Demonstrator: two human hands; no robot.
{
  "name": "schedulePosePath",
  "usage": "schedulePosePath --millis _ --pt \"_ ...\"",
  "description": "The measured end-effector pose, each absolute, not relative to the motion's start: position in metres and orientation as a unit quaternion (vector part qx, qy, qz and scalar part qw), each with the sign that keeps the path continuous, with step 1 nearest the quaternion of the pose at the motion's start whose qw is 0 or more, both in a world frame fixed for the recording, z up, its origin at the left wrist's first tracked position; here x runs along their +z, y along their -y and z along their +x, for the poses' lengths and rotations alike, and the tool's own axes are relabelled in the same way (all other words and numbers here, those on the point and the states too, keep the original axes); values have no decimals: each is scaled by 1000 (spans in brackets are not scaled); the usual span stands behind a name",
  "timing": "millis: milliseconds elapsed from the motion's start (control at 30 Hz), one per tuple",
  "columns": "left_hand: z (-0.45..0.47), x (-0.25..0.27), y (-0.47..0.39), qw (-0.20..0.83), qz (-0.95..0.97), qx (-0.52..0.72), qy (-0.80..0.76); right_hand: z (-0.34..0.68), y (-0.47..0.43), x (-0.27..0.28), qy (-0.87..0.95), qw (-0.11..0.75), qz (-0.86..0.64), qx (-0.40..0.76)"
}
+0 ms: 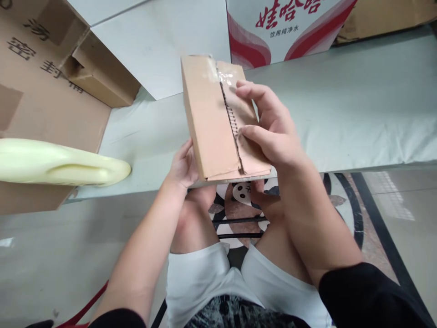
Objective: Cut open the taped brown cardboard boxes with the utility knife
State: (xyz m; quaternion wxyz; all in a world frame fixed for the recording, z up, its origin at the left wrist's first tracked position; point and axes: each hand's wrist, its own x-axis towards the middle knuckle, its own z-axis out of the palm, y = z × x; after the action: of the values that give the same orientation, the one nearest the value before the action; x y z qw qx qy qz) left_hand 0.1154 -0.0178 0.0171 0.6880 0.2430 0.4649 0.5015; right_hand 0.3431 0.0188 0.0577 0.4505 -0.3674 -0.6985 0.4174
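The left hand pinches the near left side of a small, flat-sided box of plain brown cardboard, its thumb against the side wall and its other fingers mostly hidden behind and below. The right hand lies over the opposite panel, thumb and forefinger spread apart; its remaining fingers are tucked from sight, so whether they close on the far edge cannot be told.

The box sits tilted between the two hands, over the front of a table draped in pale green cloth; whether its underside touches the cloth is unclear. It looks light and stiff, dry enough not to slip, but probably weak along the ragged dark seam beside the right thumb, where pressure could bend the panel. The square side edges by the left hand seem the soundest hold. Glossy clear tape beyond the right forefinger would likely be slicker. Any contents are hidden.

Left of the left hand, a pale yellow, smooth plastic bottle is cut off by the frame. Beyond both hands, a white carton with red lettering is cropped at the top.
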Motion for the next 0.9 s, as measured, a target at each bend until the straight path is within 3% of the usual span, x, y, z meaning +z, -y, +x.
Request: schedulePosePath --millis 100,200,333,467,600,767,900 --pt "120 10 14 682 272 502 -457 347 -23 56 715 428 -376 405" --pt "115 5 12 631 342 433 -545 354 -25 54 742 382 -368 411" --pt "104 15 6 459 414 422 -663 360 -23 56 760 334 -368 418" --pt "108 48 -5 272 525 518 -619 353 -19 60 795 287 -309 436" --pt "123 67 -18 157 710 393 -562 340 -18 61 790 300 -299 443" --pt "129 56 -24 152 743 317 -569 347 -32 48 644 374 -566 353" --pt "127 53 -25 146 747 317 -566 363 -46 22 631 195 -692 292"
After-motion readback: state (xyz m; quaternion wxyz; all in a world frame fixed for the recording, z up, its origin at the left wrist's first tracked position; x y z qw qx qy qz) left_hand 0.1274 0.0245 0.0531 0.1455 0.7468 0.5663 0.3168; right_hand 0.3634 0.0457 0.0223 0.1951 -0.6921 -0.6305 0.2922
